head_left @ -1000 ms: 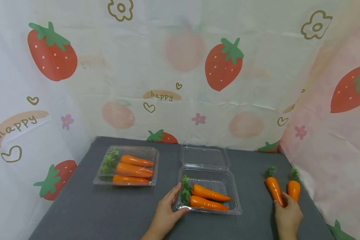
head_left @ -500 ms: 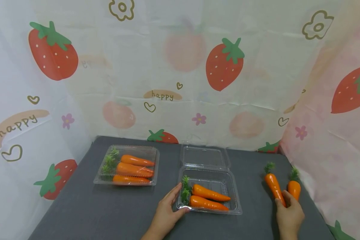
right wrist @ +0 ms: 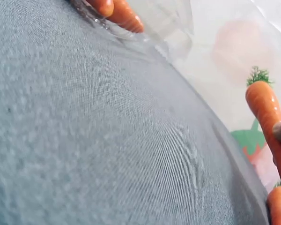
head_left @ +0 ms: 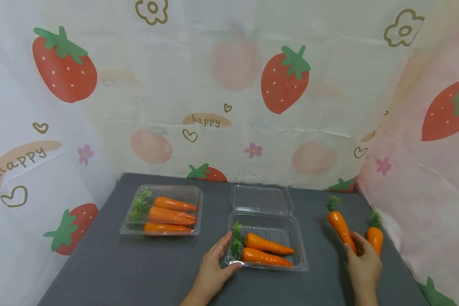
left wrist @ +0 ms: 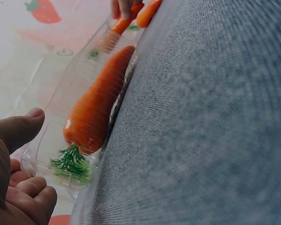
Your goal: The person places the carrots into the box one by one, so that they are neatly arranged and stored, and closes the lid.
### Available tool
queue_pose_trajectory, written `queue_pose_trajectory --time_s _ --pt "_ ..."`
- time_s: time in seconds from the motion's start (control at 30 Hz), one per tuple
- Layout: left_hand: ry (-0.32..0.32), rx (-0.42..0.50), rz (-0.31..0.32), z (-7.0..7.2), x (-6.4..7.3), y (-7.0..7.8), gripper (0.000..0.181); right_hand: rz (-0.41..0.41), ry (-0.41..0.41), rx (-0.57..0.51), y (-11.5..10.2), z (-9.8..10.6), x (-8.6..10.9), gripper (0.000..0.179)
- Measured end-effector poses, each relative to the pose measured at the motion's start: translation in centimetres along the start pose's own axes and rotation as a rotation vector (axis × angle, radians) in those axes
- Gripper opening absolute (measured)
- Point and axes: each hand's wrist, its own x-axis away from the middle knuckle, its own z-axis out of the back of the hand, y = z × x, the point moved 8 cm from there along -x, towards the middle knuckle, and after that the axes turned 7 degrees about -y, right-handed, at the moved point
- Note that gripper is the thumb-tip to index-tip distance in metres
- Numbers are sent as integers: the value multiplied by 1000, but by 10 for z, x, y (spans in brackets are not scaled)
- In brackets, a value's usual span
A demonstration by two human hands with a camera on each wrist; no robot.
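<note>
Head view, from the left: a closed clear box [head_left: 200, 202] sits on the grey desk [head_left: 157, 272], holding three carrots [head_left: 172, 214] stacked side by side, their green tops to the left and their tips to the right; it has stayed where it was in the earlier frames. Next comes the left hand [head_left: 213, 267], which holds the near left corner of the open box [head_left: 301, 244], its thumb along the front rim and its other fingers at the left side; this hold is unchanged from a second ago. Inside that box a pair of carrots [head_left: 267, 256] lies in the nearer part, green tops against the left wall; the lid [head_left: 260, 199] is folded back toward the strawberry-print backdrop [head_left: 168, 97], as before.

Farther right, the right hand [head_left: 362, 265] pinches the held carrot [head_left: 342, 229] near its narrow end, green top pointing up and leftward; here is the main difference, for hand and carrot have shifted left and farther from the near edge since the first frame, and the gap to the last carrot [head_left: 375, 239] has widened. The right wrist view shows the held carrot tilted, tip down, in front of the backdrop; the last carrot lies on the desk at far right, partly hidden behind the right hand in the head view.
</note>
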Motion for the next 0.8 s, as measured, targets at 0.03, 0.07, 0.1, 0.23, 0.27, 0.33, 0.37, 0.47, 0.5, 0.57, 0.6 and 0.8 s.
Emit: queue_pose_trajectory --time_s 0.03,0.07,0.1,0.23,0.27,0.33,0.37,0.47,0.5,0.57,0.6,0.8 --pt "1 3 -3 0 0 1 88 7 -5 -13 -2 -1 -1 40" --pt "1 -1 -11 0 0 1 88 12 -7 -27 -4 -2 -1 40" --pt "1 1 -10 0 0 2 88 19 -7 -37 -6 -3 -1 40" --pt "1 -3 -17 0 -1 3 88 68 -14 -101 -19 -5 -2 40" --pt "1 -5 -17 0 -1 3 87 78 -19 -105 -22 -6 -1 40" --pt "1 -4 -11 0 -1 2 87 97 -48 -116 -28 -9 -1 40" --pt "0 -6 -7 0 -1 2 87 103 -61 -115 -32 -11 -1 40" --pt "-2 -11 -2 0 -1 1 87 121 -105 -117 -40 -16 0 39" --pt "-2 -14 0 0 -1 1 87 131 -118 -118 -42 -18 1 39" --pt "0 -16 4 0 -1 1 87 156 -136 -116 -47 -21 1 39" --pt "1 -18 4 0 -1 1 87 169 -146 -112 -49 -23 1 38" --pt "2 -22 -1 0 -1 0 87 251 -206 -116 -64 -34 3 40"
